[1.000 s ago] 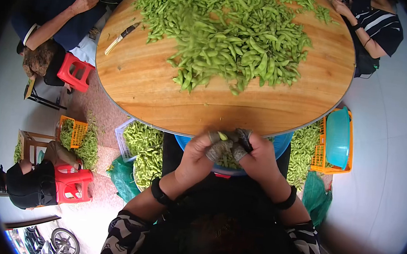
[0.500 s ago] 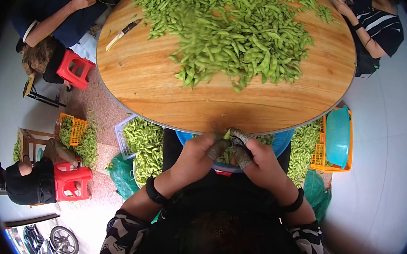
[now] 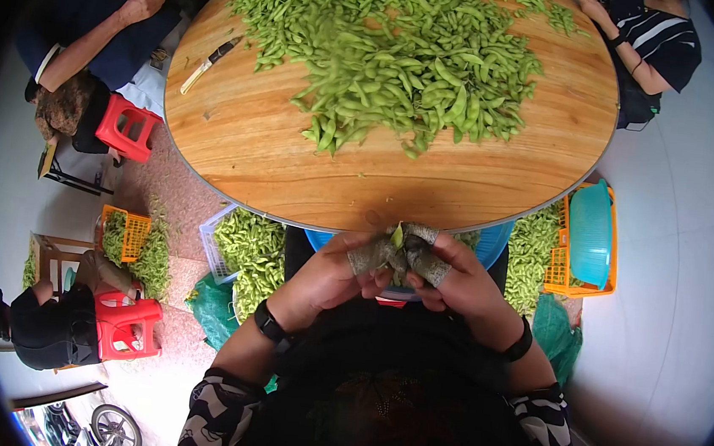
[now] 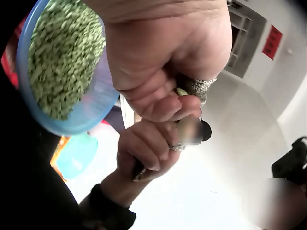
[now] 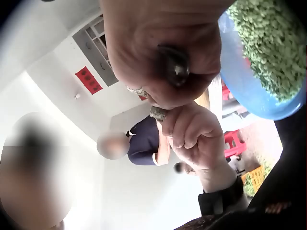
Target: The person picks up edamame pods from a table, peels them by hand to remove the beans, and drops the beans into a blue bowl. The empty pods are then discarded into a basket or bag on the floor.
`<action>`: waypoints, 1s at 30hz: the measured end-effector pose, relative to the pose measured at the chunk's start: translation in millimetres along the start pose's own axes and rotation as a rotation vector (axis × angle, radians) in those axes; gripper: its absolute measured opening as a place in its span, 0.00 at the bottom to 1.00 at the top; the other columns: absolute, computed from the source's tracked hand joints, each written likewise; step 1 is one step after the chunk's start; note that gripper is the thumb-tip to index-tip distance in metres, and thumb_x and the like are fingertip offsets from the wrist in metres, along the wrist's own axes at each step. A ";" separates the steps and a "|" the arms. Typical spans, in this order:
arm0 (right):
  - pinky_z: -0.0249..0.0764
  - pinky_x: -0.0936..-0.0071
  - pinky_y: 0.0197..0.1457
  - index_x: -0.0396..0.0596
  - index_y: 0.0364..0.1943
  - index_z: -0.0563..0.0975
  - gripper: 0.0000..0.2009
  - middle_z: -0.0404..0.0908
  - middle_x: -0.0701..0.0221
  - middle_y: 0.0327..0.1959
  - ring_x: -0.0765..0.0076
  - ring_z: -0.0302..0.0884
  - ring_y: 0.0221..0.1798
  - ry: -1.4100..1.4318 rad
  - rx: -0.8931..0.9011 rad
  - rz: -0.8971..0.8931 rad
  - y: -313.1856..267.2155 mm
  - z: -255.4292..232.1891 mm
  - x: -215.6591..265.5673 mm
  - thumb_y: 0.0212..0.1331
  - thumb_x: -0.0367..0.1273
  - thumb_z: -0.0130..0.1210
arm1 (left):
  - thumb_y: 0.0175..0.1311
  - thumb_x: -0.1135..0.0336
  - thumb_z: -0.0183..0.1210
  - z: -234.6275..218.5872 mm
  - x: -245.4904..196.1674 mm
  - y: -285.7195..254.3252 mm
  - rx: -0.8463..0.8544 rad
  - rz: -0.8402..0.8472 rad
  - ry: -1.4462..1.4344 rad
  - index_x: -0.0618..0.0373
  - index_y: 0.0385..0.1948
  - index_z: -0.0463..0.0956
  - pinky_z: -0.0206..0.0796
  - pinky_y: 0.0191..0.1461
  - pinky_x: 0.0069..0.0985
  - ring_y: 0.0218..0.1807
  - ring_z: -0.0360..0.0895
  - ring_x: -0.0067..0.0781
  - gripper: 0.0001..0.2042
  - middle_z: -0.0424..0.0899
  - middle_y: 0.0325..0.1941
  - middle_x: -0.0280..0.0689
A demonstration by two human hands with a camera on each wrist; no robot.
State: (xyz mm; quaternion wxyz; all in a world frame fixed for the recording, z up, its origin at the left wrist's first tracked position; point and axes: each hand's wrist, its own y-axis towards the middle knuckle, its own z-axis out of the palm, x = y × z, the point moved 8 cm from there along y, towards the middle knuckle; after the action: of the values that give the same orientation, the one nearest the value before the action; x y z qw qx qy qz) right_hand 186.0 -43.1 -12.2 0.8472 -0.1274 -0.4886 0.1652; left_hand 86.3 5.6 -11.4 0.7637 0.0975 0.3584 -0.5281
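Note:
Over the near table edge, my left hand pinches a green soybean pod between thumb and fingers. A pale tip of the pod shows in the left wrist view. My right hand meets the left at the fingertips, its fingers curled. Within its palm is a dark glossy object, mostly hidden by the fingers; I cannot tell its kind. Grey knitted covers wrap some fingers and thumbs. Below the hands stands a blue basin holding many shelled green beans.
A large pile of pods covers the far part of the round wooden table. A knife lies at its left. More pods flank my legs, beside an orange crate with a teal basin. Other people sit around.
My hands stay together at the table edge while the fingers shift. The pod has turned more upright between the fingertips. The dark object, visible earlier in the right hand, is now covered in the head view.

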 end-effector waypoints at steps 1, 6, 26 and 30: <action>0.53 0.86 0.20 0.53 0.58 0.69 0.16 0.70 0.78 0.23 0.87 0.56 0.18 -0.001 0.000 0.000 -0.5 -0.7 2.5 0.68 0.31 0.46 | 0.65 0.59 0.56 -2.2 -3.1 2.0 -0.079 0.005 0.059 0.60 0.36 0.71 0.52 0.23 0.18 0.19 0.63 0.22 0.13 0.69 0.21 0.31; 0.53 0.87 0.20 0.46 0.46 0.74 0.09 0.69 0.79 0.22 0.88 0.57 0.17 0.036 -0.002 -0.029 13.3 -11.0 4.1 0.67 0.33 0.51 | 0.67 0.59 0.55 -3.8 4.6 1.3 0.062 -0.088 0.032 0.63 0.46 0.73 0.54 0.25 0.17 0.21 0.63 0.21 0.16 0.71 0.23 0.32; 0.57 0.83 0.20 0.47 0.34 0.74 0.04 0.68 0.81 0.18 0.86 0.62 0.18 0.025 -0.231 -0.218 18.4 -23.6 13.5 0.64 0.31 0.55 | 0.50 0.76 0.55 53.3 -35.1 -7.3 -0.281 0.856 2.008 0.63 0.31 0.73 0.69 0.24 0.27 0.19 0.72 0.33 0.06 0.80 0.31 0.47; 0.57 0.82 0.19 0.48 0.36 0.73 0.04 0.68 0.81 0.18 0.86 0.61 0.17 -0.054 -0.266 -0.527 11.5 -16.8 22.1 0.65 0.32 0.54 | 0.64 0.68 0.53 14.5 -15.0 4.8 -0.191 0.190 0.861 0.63 0.36 0.75 0.62 0.21 0.21 0.17 0.67 0.21 0.07 0.79 0.26 0.41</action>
State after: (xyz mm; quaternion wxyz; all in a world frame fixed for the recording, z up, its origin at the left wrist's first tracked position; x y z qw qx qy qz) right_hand 209.2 -24.7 -7.4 0.8235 -0.1019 -0.5445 -0.1225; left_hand 94.2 11.0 7.7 0.5955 0.2700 0.6801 -0.3315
